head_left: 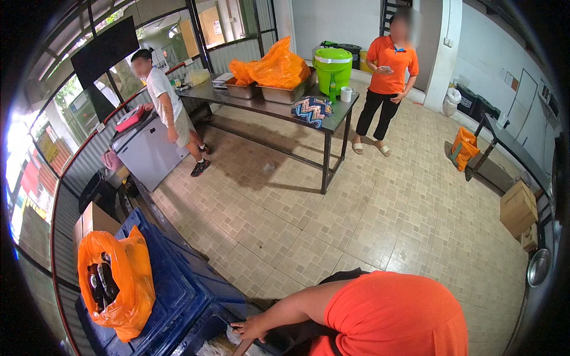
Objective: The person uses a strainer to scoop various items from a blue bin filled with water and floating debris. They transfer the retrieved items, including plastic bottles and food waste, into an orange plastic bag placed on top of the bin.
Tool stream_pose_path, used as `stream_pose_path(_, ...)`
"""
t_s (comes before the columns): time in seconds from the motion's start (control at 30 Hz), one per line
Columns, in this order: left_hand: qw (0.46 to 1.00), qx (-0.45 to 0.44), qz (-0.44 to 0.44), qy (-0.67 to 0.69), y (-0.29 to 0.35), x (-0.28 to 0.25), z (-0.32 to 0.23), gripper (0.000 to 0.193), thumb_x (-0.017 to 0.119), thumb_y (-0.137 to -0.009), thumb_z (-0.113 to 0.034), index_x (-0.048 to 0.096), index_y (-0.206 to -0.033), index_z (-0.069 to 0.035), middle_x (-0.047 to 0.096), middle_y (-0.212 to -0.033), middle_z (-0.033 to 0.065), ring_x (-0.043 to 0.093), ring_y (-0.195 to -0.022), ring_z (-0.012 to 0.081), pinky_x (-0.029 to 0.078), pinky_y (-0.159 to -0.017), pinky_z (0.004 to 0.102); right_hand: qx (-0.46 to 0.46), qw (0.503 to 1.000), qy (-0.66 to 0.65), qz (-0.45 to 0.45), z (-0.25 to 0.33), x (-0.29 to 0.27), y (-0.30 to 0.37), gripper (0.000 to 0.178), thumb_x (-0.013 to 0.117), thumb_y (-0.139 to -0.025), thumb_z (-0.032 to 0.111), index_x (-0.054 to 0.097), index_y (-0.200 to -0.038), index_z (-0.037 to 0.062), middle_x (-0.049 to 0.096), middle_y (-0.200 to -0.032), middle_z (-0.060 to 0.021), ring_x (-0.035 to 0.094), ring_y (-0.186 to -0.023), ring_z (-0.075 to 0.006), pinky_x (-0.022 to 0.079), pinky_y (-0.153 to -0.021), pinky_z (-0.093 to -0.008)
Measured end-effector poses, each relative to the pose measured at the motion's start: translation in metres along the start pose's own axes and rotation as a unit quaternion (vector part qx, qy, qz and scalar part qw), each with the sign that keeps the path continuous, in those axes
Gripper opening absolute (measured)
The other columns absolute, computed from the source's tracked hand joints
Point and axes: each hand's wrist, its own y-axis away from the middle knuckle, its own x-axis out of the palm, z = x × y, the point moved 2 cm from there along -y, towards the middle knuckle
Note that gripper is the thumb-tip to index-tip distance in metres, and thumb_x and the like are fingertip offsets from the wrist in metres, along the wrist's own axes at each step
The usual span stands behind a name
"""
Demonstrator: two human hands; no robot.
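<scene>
Co-worker's hand (pixel 252 329) by blue bin (pixel 181 296), bottles (pixel 107 283) apparently unreadable

An orange bag (pixel 134 291) holds bottles (pixel 107 282) atop a blue bin (pixel 181 299); a hand (pixel 253 328) nearby.

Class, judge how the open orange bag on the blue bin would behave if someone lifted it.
The orange bag looks floppy: its thin sides crease and wrinkle. It may feel fairly heavy, since several long dark objects sit inside. They might spill if it tips, as the mouth gapes open.
</scene>
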Motion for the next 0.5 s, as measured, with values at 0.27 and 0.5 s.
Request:
stream_pose_path(0.27, 1.0, 0.0, -0.003, 0.004, -0.003, -0.001, -0.001, 0.046, 0.058, -0.093, -0.031, 0.06, -0.106, 0.013, 0.065, -0.099, 0.0254, 0.065, -0.096, 0.0412, 0.052, -0.084, 0.0547, -0.015, 1.0, -0.005, -0.022, -0.003, 0.001, 0.0, 0.1, 0.091, -0.065, 0.049, 0.044, -0.146, 0.0118, 0.007, -0.169, -0.0182, -0.011, -0.154, -0.0448, 0.051, -0.104, -0.0563)
stream_pose_path(0.5, 0.999, -0.03, -0.007, 0.017, 0.007, 0.003, 0.028, 0.044, 0.057, -0.093, -0.03, 0.062, -0.104, 0.012, 0.066, -0.097, 0.0247, 0.065, -0.094, 0.0405, 0.052, -0.083, 0.0542, -0.001, 0.999, -0.037, 0.004, 0.007, -0.012, 0.015, 0.102, 0.093, -0.065, 0.041, 0.041, -0.148, 0.0116, 0.007, -0.17, -0.0164, -0.011, -0.155, -0.0441, 0.048, -0.106, -0.0583)
